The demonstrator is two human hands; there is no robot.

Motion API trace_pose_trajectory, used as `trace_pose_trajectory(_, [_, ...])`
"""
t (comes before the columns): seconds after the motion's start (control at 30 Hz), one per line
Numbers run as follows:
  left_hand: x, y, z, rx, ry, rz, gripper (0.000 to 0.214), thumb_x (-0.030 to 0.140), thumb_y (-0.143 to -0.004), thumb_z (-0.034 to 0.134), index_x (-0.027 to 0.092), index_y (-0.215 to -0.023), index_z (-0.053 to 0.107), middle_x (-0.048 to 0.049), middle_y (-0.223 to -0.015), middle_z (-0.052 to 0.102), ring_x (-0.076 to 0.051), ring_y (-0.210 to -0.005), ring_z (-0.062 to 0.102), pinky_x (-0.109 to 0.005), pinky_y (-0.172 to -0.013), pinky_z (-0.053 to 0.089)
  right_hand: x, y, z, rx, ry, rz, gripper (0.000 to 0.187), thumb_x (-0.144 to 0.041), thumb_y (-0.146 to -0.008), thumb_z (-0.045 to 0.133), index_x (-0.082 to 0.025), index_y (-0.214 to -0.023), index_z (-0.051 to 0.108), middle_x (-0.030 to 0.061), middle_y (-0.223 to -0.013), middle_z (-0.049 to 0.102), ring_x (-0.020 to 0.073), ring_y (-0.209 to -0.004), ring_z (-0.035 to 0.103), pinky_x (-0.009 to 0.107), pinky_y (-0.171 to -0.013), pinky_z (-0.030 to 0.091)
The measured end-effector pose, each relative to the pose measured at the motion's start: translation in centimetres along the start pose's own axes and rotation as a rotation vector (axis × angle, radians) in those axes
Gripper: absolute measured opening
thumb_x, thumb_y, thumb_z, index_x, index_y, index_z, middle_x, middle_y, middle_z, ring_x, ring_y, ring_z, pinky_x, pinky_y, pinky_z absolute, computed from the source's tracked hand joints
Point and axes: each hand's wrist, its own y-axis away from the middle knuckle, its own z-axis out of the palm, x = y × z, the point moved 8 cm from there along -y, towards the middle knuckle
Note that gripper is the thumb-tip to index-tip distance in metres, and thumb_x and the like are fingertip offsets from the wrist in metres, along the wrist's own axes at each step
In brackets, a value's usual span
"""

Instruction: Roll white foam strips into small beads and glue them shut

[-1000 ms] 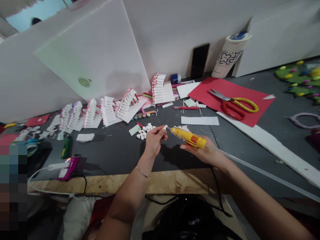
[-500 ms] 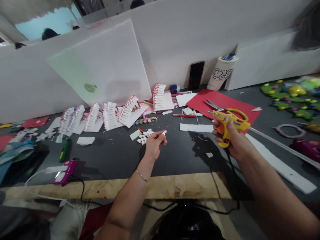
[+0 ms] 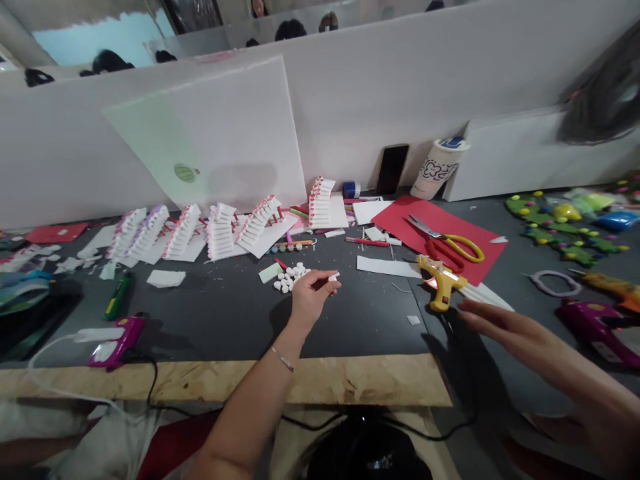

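My left hand (image 3: 311,297) is closed in a pinch on a small white piece (image 3: 335,276), whose exact kind I cannot make out. Just left of those fingers lies a heap of small white rounded pieces (image 3: 289,278), by a pale green paper square (image 3: 270,273). My right hand (image 3: 495,325) is open, fingers stretched out and holding nothing, just right of a yellow hot glue gun (image 3: 442,287) that rests on the table. Behind the glue gun, scissors (image 3: 434,233) with yellow and red handles lie on a red sheet (image 3: 400,217).
White stepped paper models (image 3: 220,233) line the back of the table. A cup (image 3: 439,168) and a phone (image 3: 393,169) lean near the wall. Purple power strips (image 3: 119,341) sit at both sides, with a green cutter (image 3: 117,297) at left. Green decorated shapes (image 3: 560,227) lie right.
My right hand has let go of the glue gun, which is now down on the table, and has opened beside it. The left hand keeps its pinch, slightly further right.
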Motion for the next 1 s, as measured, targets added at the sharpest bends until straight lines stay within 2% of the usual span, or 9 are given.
trace_pose_trajectory(0.07, [0.1, 0.0, -0.1, 0.009, -0.016, 0.004, 0.019, 0.03, -0.063, 0.082, 0.019, -0.078, 0.076, 0.0026, -0.061, 0.062, -0.008, -0.049, 0.056, -0.021, -0.05, 0.05, -1.9, 0.9, -0.6, 0.063, 0.141, -0.114, 0.047, -0.065, -0.055, 0.077, -0.033, -0.091, 0.076, 0.0101, -0.091, 0.077, 0.0329, -0.072, 0.072, 0.044, -0.059, 0.06])
trace_pose_trajectory(0.13, [0.1, 0.0, -0.1, 0.017, -0.032, 0.002, 0.019, 0.03, -0.062, 0.083, 0.019, -0.077, 0.076, 0.003, -0.061, 0.062, -0.008, -0.049, 0.056, -0.021, -0.05, 0.049, -5.0, 1.5, 0.8, 0.072, 0.144, -0.235, 0.041, -0.062, -0.068, 0.07, -0.035, -0.099, 0.073, 0.01, -0.086, 0.077, 0.0262, -0.066, 0.07, 0.039, -0.06, 0.059])
trace_pose_trajectory(0.2, [0.0, 0.0, -0.2, 0.023, -0.044, -0.001, 0.02, 0.031, -0.062, 0.083, 0.019, -0.077, 0.075, 0.0032, -0.061, 0.061, -0.008, -0.049, 0.056, -0.02, -0.05, 0.049, -8.7, 1.7, 3.6, 0.046, 0.11, -0.36, 0.04, -0.056, -0.075, 0.066, -0.028, -0.103, 0.071, 0.0089, -0.088, 0.076, 0.0242, -0.067, 0.07, 0.039, -0.061, 0.059])
trace_pose_trajectory(0.27, [0.0, 0.0, -0.3, 0.027, -0.054, 0.002, 0.022, 0.033, -0.062, 0.083, 0.019, -0.076, 0.074, 0.0032, -0.061, 0.061, -0.008, -0.049, 0.056, -0.02, -0.049, 0.048, -11.8, 1.7, 7.1, 0.007, 0.054, -0.47, 0.032, -0.047, -0.081, 0.063, -0.024, -0.103, 0.07, 0.0089, -0.096, 0.075, 0.0227, -0.077, 0.07, 0.036, -0.068, 0.059])
trace_pose_trajectory(0.37, [0.0, 0.0, -0.4, 0.028, -0.075, 0.014, 0.023, 0.034, -0.063, 0.083, 0.018, -0.076, 0.073, 0.0028, -0.061, 0.062, -0.008, -0.05, 0.056, -0.02, -0.049, 0.048, -14.2, 1.4, 11.8, -0.03, -0.071, -0.545, 0.027, -0.032, -0.09, 0.051, -0.022, -0.107, 0.069, 0.0079, -0.102, 0.074, 0.0189, -0.084, 0.07, 0.034, -0.073, 0.058])
trace_pose_trajectory(0.47, [0.0, 0.0, -0.4, 0.028, -0.079, 0.018, 0.024, 0.035, -0.062, 0.084, 0.018, -0.076, 0.073, 0.0024, -0.063, 0.063, -0.008, -0.05, 0.055, -0.02, -0.048, 0.047, -15.2, 1.6, 15.2, -0.063, -0.101, -0.643, 0.034, -0.017, -0.087, 0.043, -0.023, -0.109, 0.069, 0.0054, -0.099, 0.074, 0.0169, -0.085, 0.068, 0.032, -0.077, 0.056])
trace_pose_trajectory(0.57, [0.1, 0.1, -0.4, 0.02, -0.072, 0.018, 0.025, 0.037, -0.062, 0.084, 0.018, -0.076, 0.073, 0.0021, -0.064, 0.063, -0.008, -0.051, 0.055, -0.02, -0.049, 0.047, -15.7, 2.3, 16.8, -0.076, -0.061, -0.732, 0.041, -0.011, -0.083, 0.042, -0.025, -0.109, 0.07, 0.004, -0.097, 0.074, 0.0168, -0.088, 0.068, 0.032, -0.081, 0.055])
trace_pose_trajectory(0.73, [0.1, 0.2, -0.1, -0.003, -0.09, 0.004, 0.023, 0.036, -0.063, 0.084, 0.019, -0.075, 0.073, 0.0018, -0.063, 0.064, -0.01, -0.051, 0.056, -0.021, -0.05, 0.047, -15.9, 3.1, 17.4, -0.066, -0.007, -0.799, 0.034, -0.014, -0.086, 0.048, -0.026, -0.107, 0.072, 0.005, -0.099, 0.075, 0.0188, -0.091, 0.069, 0.032, -0.081, 0.055])
trace_pose_trajectory(1.0, [0.3, 0.3, 0.1, -0.003, -0.124, 0.003, 0.023, 0.037, -0.063, 0.084, 0.019, -0.074, 0.073, 0.001, -0.064, 0.065, -0.01, -0.051, 0.056, -0.022, -0.051, 0.047, -15.4, 2.8, 17.5, -0.045, -0.001, -0.788, 0.03, -0.013, -0.083, 0.05, -0.026, -0.095, 0.073, 0.0037, -0.09, 0.076, 0.0193, -0.082, 0.07, 0.032, -0.076, 0.055])
